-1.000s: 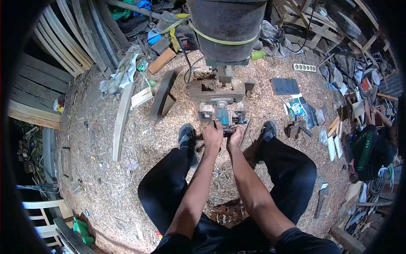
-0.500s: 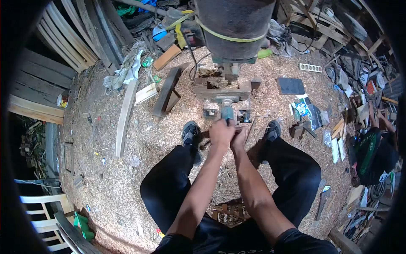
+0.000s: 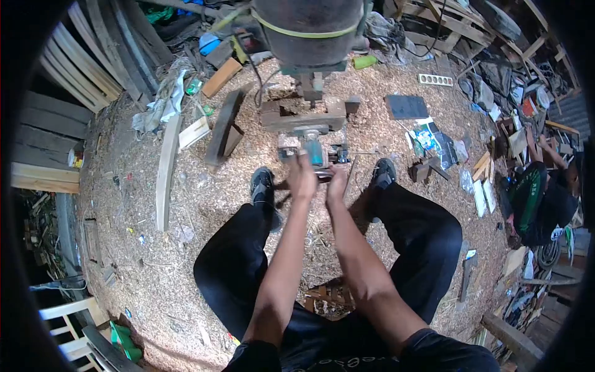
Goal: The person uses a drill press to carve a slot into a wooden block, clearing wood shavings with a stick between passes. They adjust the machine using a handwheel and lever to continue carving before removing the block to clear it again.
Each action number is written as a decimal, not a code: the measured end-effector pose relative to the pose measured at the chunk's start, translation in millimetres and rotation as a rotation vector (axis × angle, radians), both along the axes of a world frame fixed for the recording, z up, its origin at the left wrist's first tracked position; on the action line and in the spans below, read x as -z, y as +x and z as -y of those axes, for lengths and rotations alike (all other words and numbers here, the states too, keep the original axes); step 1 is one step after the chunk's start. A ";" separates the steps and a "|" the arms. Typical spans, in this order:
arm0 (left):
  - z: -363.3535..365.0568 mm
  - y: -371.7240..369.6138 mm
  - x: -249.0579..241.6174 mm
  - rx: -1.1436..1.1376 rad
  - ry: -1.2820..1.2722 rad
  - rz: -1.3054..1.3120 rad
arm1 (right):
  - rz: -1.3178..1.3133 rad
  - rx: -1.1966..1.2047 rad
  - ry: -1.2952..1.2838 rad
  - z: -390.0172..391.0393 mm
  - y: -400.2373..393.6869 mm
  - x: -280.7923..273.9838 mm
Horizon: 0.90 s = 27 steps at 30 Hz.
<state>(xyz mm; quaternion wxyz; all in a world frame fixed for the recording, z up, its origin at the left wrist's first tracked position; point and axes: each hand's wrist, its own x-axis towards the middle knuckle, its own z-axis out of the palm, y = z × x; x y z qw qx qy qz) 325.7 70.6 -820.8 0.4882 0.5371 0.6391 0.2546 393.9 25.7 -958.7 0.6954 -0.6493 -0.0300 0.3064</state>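
Note:
My left hand (image 3: 302, 178) lies against the left side of a dark, round handwheel (image 3: 323, 174), its fingers stretched out and pointing away from me. At the wheel's right side, my right hand (image 3: 336, 185) is closed on the rim, though its fingers are partly hidden. Just beyond the wheel is a teal cylindrical part (image 3: 313, 152) of a vise-like machine base. A heavy wooden block (image 3: 304, 121) sits crosswise behind it, beneath the chuck (image 3: 312, 92) of a large dark machine head (image 3: 307, 46) with a yellow band.
Wood shavings cover the floor (image 3: 180, 266). Left of the machine lie a dark beam (image 3: 224, 127), an orange-brown block (image 3: 222, 77) and a long plank (image 3: 167, 177). To the right are a dark flat board (image 3: 406, 106) and a power strip (image 3: 435, 80). Another person (image 3: 536, 192) sits at the far right.
My left hand has come off the teal part and down to the wheel's left side, its fingers straightened. My right hand stays by the wheel. The whole view has shifted slightly.

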 end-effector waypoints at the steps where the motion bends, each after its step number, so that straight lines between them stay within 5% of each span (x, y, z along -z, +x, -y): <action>1: 7.2 16.9 5.8 -0.044 0.075 -0.075 | 0.014 -0.321 -0.084 16.9 15.5 60.0; 3: 4.9 17.1 -22.1 0.111 0.322 0.225 | 0.133 -0.176 -0.234 34.4 6.2 -6.3; 5: -2.7 1.8 -5.3 -0.039 0.309 0.109 | 0.014 0.078 -0.147 33.5 6.5 -17.2; 7: -9.5 -12.8 65.3 -0.177 -0.033 0.226 | 0.266 -0.064 0.035 27.9 1.0 -44.8; 9: -6.1 -11.7 72.4 -0.239 0.012 0.416 | 0.499 -0.210 -0.142 21.8 -5.7 -63.4; 11: -7.5 -29.8 51.3 -0.260 -0.012 0.778 | 0.088 -0.134 -0.088 27.0 9.5 -8.9; 12: -2.8 -40.4 8.6 -0.362 -0.112 1.024 | 0.097 -0.186 -0.330 34.2 17.6 -20.9; 13: -6.1 -47.3 14.4 -0.445 -0.137 0.967 | 0.102 -0.236 -0.578 43.8 19.2 -32.0; 14: -5.9 -50.4 21.4 -0.353 -0.111 0.671 | -0.005 -0.099 -0.267 40.9 12.2 -40.2; 17: 11.4 -44.5 97.6 -0.142 -0.313 0.647 | 0.243 -0.130 -0.046 21.0 -13.0 -75.2; 18: 13.2 -46.6 124.8 -0.112 -0.205 0.825 | 0.240 -0.177 -0.090 22.0 -14.7 -76.5; 20: 33.2 -38.7 30.8 -0.289 -0.085 0.712 | 0.041 -0.069 -0.200 35.6 -5.2 -54.3; 21: 23.7 -61.3 32.6 -0.233 -0.129 0.918 | -0.053 -0.024 -0.245 33.9 -0.7 -47.8; 22: 15.4 -63.4 52.1 -0.240 -0.048 0.840 | -0.191 -0.037 -0.210 38.3 -1.5 -88.2; 23: 8.0 -64.2 67.4 -0.242 0.030 0.760 | -0.044 -0.083 -0.180 37.4 -7.5 -87.3; 25: 22.7 -44.6 42.9 -0.141 -0.196 0.517 | 0.264 -0.163 -0.110 26.9 -11.0 -71.1; 26: 22.7 -44.8 61.2 -0.096 -0.177 0.182 | 0.433 -0.199 -0.126 23.3 -12.7 -59.4; 27: 25.7 -52.6 62.5 -0.085 -0.126 0.486 | 0.237 -0.153 -0.163 30.3 -10.0 -67.4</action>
